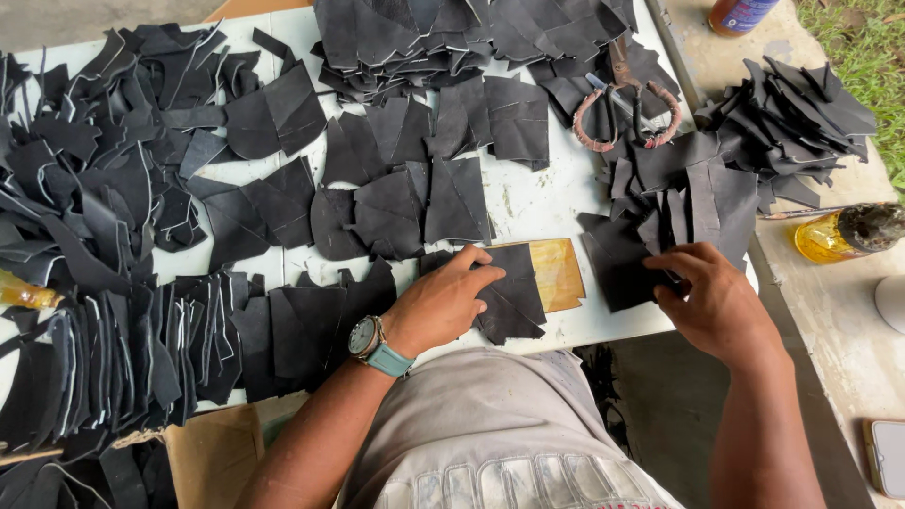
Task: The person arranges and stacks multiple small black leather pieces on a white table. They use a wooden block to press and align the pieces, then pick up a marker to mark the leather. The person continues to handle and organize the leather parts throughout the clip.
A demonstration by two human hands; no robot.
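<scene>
While many black leather pieces (396, 203) already lie spread and stacked across the white counter (542, 203), sorting looks well underway, with a pile left at right.
Left hand (443, 302) presses flat, fingers spread, on a cut piece (514, 297) at the counter's near edge; right hand (712, 297) pinches a piece from the right-hand pile (679, 203); scissors (624, 104) lie unused.

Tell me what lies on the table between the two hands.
Head view: between left hand and right hand, a tan sheet and bare white table.
</scene>
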